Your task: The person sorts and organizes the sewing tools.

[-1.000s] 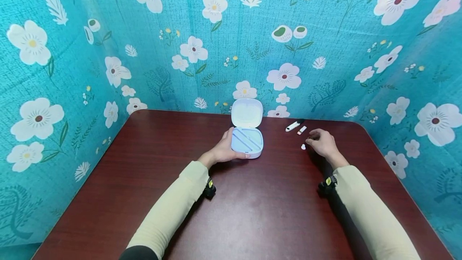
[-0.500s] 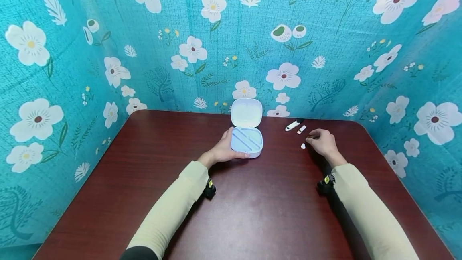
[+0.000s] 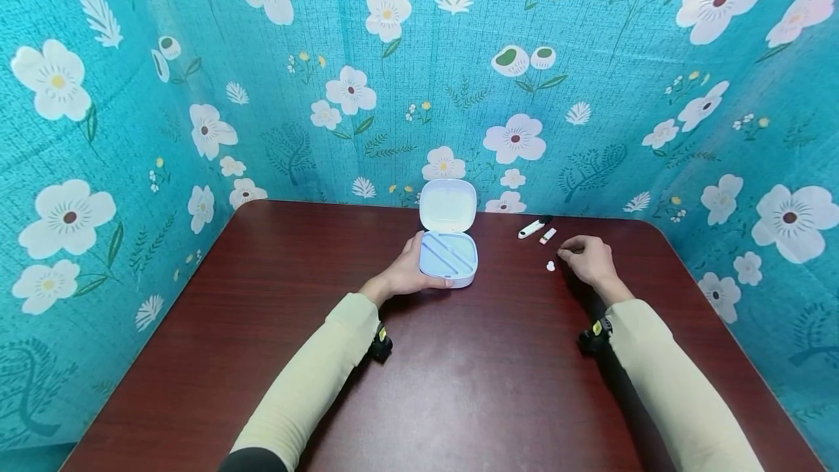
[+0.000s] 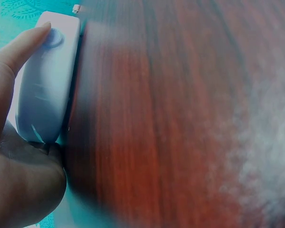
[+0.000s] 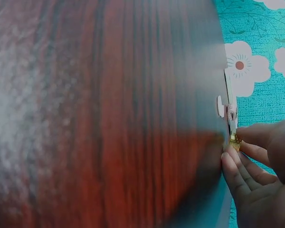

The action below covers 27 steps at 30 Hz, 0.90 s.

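In the head view, my left hand [image 3: 409, 272] grips the left side of a pale blue box [image 3: 464, 281], thumb along its front wall. Its lid [image 3: 448, 205] stands raised at the back, and slanting dividers show inside the tray. In the left wrist view, the thumb lies by a round button [image 4: 53, 38] on the box's front. At the right of the table, my right hand [image 3: 590, 259] pinches a small gold-coloured piece [image 5: 235, 141] between thumb and fingers. Its shape is mostly hidden by the fingertips. Just left of them lies a small white rounded piece [image 3: 550, 266].
Behind the white piece lie a short white stick with an orange-pink end [image 3: 548, 236] and a longer white tool with a dark end [image 3: 532, 229]. The dark red wooden table [image 3: 485, 384] meets a flowered turquoise cloth [image 3: 419, 115] at the back and sides.
My right hand's fingertips have shifted very slightly away from the white piece. The left hand and the box have stayed in place.
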Each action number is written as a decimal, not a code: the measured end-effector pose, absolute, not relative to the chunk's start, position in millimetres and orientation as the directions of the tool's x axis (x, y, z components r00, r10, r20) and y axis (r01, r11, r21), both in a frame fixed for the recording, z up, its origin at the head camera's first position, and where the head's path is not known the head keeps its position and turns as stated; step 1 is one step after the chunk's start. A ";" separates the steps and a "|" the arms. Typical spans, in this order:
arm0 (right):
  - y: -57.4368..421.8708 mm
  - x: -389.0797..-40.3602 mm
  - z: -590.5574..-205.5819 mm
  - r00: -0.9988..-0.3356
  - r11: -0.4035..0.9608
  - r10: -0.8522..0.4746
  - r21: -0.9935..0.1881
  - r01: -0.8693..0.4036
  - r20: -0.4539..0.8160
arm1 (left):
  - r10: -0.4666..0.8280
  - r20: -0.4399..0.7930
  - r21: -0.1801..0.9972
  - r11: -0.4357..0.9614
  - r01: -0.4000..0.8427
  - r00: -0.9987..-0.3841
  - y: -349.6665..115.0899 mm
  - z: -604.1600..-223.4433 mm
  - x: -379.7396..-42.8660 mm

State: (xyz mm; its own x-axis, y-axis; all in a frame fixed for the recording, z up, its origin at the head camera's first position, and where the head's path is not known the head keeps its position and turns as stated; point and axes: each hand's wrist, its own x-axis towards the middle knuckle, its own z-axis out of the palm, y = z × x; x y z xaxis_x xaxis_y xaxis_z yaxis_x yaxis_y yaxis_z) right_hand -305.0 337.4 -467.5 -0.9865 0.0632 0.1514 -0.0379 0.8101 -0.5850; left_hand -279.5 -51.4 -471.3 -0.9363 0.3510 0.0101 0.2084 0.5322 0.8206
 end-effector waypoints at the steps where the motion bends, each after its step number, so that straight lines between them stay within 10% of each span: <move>1: 337.8 -304.7 -467.2 -0.987 0.804 0.064 -0.593 -0.036 0.145 | 0.352 0.011 0.820 0.533 0.210 -0.936 -51.4 -471.2 -279.6; 27: 326.4 -295.6 -453.7 -0.991 0.716 -0.001 -0.692 -0.097 0.137 | 0.348 0.000 0.823 0.532 0.198 -0.937 -51.5 -469.4 -279.4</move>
State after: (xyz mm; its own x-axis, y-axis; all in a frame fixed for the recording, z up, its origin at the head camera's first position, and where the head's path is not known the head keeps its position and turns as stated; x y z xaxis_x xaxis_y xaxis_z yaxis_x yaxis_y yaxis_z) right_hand -295.6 326.4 -453.7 -0.9905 -0.0014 0.1373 -0.0969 0.7156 -0.6917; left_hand -279.4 -51.5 -469.4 -0.9374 0.3482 0.0002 0.1977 0.5319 0.8234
